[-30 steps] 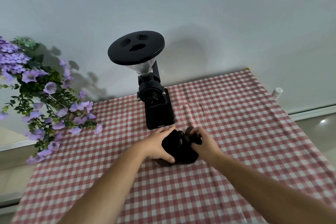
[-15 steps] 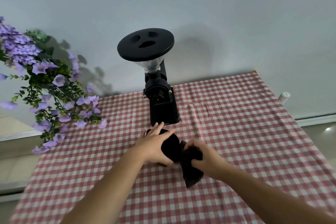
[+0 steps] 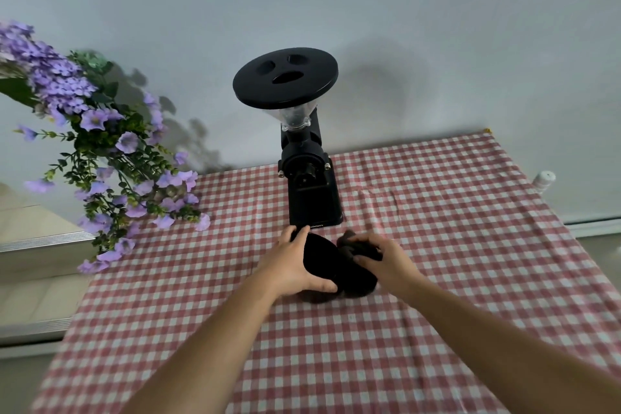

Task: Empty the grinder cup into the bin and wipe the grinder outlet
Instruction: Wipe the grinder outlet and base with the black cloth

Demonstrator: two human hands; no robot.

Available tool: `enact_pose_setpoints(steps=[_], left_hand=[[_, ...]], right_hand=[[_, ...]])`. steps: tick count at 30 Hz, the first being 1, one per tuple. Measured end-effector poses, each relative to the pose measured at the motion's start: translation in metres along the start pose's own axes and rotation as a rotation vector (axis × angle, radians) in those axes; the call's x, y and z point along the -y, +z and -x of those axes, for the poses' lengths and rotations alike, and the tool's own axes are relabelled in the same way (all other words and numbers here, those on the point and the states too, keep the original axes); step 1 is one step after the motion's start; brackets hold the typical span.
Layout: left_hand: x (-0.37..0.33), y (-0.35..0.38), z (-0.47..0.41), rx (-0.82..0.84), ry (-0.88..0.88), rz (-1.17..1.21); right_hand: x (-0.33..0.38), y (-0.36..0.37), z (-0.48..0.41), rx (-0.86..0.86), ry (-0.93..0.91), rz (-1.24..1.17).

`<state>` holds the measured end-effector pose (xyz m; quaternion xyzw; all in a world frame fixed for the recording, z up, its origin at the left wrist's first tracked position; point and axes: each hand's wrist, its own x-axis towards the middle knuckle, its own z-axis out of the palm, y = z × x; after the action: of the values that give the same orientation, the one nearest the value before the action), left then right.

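Just in front of the grinder (image 3: pixel 314 193) on the checked table (image 3: pixel 437 212), the left hand (image 3: pixel 289 265) wraps the black grinder cup (image 3: pixel 321 260) while the right hand (image 3: pixel 383 262) clutches a dark cloth (image 3: pixel 356 247) against it, so wiping the outlet looks not yet begun, and no bin shows.

This looks like a home corner set up for making coffee. A tabletop (image 3: pixel 437 212) draped in red-and-white checked cloth stands against a plain pale wall (image 3: pixel 403 10), carrying a black electric coffee grinder with a clear hopper (image 3: pixel 312 185). A spray of purple artificial flowers with green leaves (image 3: pixel 100 151) hangs at its left edge.
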<state>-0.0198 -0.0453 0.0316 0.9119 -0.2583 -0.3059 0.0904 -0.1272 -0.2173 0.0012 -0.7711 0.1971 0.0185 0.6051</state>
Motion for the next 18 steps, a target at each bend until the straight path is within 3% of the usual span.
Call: enact_pose_setpoints(steps=[5,9,15,18], left_hand=[[0.010,-0.012,-0.005,0.105,0.110,-0.008],[0.015,-0.018,-0.005,0.143,0.141,-0.081],[0.002,0.013,0.003,-0.125,-0.146,-0.084],[-0.001,0.018,0.002,-0.175,-0.197,-0.086]], right_hand=[[0.007,0.016,0.007,0.011,-0.058,0.068],[-0.020,0.030,0.037,0.078,0.013,0.121],[0.006,0.017,0.009,-0.033,-0.043,0.107],[0.003,0.020,0.013,-0.051,-0.049,0.125]])
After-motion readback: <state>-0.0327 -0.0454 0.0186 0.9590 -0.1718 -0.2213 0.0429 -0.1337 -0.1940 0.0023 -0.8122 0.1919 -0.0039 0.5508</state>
